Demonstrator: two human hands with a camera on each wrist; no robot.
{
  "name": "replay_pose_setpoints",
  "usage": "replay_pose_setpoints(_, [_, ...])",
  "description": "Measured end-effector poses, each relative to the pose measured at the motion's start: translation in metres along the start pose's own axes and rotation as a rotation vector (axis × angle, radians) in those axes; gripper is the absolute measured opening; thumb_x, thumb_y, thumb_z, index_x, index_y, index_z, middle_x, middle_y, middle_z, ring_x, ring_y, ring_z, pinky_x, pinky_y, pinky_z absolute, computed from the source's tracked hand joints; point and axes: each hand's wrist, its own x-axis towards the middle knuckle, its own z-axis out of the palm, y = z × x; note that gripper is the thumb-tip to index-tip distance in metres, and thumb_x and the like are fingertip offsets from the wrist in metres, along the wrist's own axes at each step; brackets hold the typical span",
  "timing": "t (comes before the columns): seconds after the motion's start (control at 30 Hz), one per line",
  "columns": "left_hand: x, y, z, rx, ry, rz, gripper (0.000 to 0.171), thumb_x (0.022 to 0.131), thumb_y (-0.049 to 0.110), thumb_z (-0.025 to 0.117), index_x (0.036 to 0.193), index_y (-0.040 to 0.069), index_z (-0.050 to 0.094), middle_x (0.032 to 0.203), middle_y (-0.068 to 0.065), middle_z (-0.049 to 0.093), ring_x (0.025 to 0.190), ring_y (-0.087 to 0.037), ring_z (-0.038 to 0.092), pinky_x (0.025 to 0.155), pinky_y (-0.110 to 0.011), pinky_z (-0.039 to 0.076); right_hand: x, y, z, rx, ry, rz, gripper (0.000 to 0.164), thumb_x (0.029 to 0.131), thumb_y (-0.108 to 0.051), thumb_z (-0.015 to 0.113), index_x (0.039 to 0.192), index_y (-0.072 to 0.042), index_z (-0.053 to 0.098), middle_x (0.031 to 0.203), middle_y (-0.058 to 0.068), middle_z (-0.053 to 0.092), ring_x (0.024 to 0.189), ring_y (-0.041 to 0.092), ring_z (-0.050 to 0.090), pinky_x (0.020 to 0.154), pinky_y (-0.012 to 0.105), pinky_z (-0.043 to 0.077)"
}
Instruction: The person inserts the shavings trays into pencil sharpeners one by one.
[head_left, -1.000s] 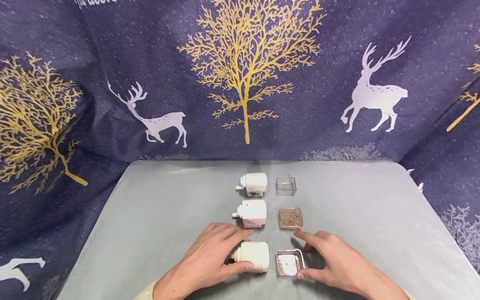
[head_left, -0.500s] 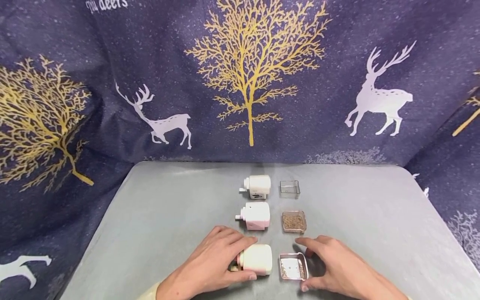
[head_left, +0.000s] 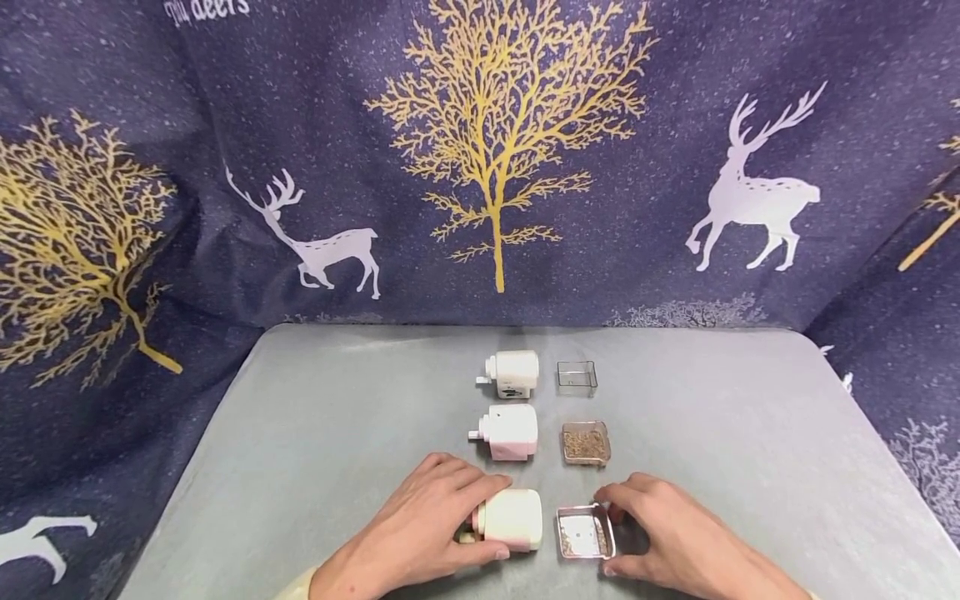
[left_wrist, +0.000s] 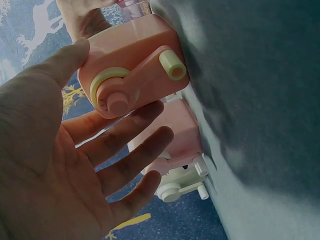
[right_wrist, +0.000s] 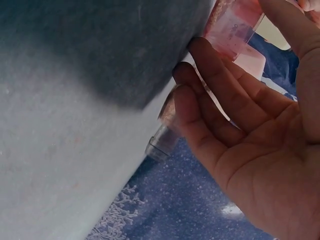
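In the head view my left hand [head_left: 420, 525] grips the nearest hand-crank pencil sharpener [head_left: 513, 519] with thumb and index finger along its sides. Its crank [left_wrist: 145, 75] faces my palm in the left wrist view, where the other fingers are spread below it. To its right, my right hand [head_left: 675, 533] pinches the near clear shavings drawer [head_left: 560, 533], index fingertip at the far right corner and thumb at the near right corner. Some shavings lie in that drawer. The right wrist view shows the drawer only partly, behind the fingers.
Behind stand a pink sharpener [head_left: 512, 433] and a white sharpener [head_left: 517, 373], cranks to the left. Beside them lie a drawer of brown shavings [head_left: 585, 443] and a clear drawer [head_left: 576, 375]. The grey table [head_left: 337, 400] ends at a blue curtain [head_left: 420, 292].
My right index finger has come in from beyond the near drawer to its far corner. The left hand keeps its place on the sharpener; the head view has shifted slightly.
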Motion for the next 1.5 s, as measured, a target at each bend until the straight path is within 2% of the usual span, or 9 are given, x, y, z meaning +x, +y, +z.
replay_pose_setpoints(0.33, [0.001,0.0,0.0,-0.007,0.003,-0.003,0.062,0.084,0.067,0.059,0.129,0.024,0.059,0.105,0.017,0.061,0.103,-0.006,0.054,0.093,-0.035,0.04,0.001,0.0,0.001,0.058,-0.02,0.004,0.049,0.067,-0.05,0.083,0.103,-0.02,0.066,0.087,-0.019,0.057,0.075,-0.001,0.051,0.061,0.021,0.049])
replay_pose_setpoints(0.7, [0.001,0.0,0.001,-0.037,0.01,-0.004,0.059,0.083,0.066,0.061,0.126,0.026,0.059,0.103,0.019,0.059,0.101,-0.005,0.054,0.091,-0.034,0.042,0.005,-0.004,0.006,0.082,0.01,-0.017,0.049,0.07,-0.054,0.08,0.102,-0.019,0.068,0.088,-0.017,0.059,0.077,-0.001,0.053,0.063,0.021,0.051])
replay_pose_setpoints(0.97, [0.001,0.0,0.001,-0.05,-0.006,-0.014,0.054,0.084,0.067,0.059,0.123,0.029,0.059,0.103,0.02,0.058,0.098,-0.003,0.054,0.089,-0.034,0.042,0.006,-0.009,0.007,0.094,-0.026,0.03,0.049,0.072,-0.055,0.078,0.104,-0.019,0.069,0.089,-0.018,0.058,0.079,0.0,0.054,0.066,0.024,0.052])
replay_pose_setpoints(1.33, [0.001,0.001,0.001,-0.063,-0.02,-0.031,0.053,0.084,0.066,0.061,0.123,0.031,0.059,0.106,0.022,0.058,0.099,-0.003,0.053,0.089,-0.034,0.04,0.011,-0.013,0.013,0.108,0.003,0.013,0.046,0.071,-0.052,0.08,0.102,-0.019,0.069,0.09,-0.018,0.058,0.079,0.0,0.054,0.067,0.023,0.052])
replay_pose_setpoints(1.5, [0.0,0.001,0.002,-0.06,0.005,-0.017,0.053,0.083,0.065,0.063,0.123,0.031,0.059,0.103,0.023,0.057,0.097,-0.003,0.053,0.087,-0.032,0.041,0.013,-0.015,0.015,0.125,-0.012,0.024,0.047,0.072,-0.053,0.079,0.102,-0.018,0.069,0.09,-0.016,0.059,0.079,0.0,0.054,0.067,0.023,0.052])
